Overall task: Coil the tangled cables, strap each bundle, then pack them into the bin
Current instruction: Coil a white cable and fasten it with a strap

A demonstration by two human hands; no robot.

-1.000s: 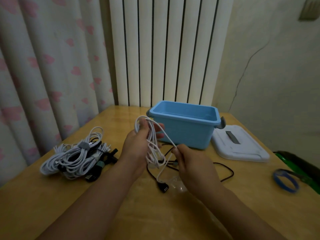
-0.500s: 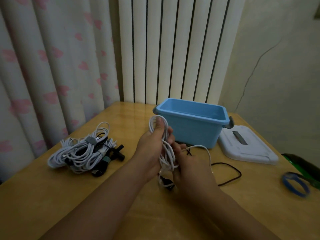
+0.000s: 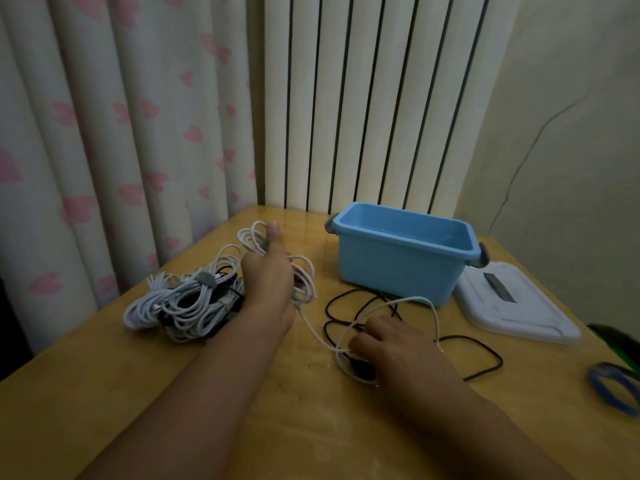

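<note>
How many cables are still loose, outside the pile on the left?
2. A white cable is coiled in the left hand, its tail running to the right hand. A black cable sprawls before the blue bin. The strapped pile may hide more.

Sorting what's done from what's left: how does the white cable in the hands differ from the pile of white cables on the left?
The white cable is part coiled in the left hand, its tail running loose to the right hand; the pile lies untouched on the table. The pile has a grey strap on it; the held cable shows none. Both are white and outside the blue bin.
</note>
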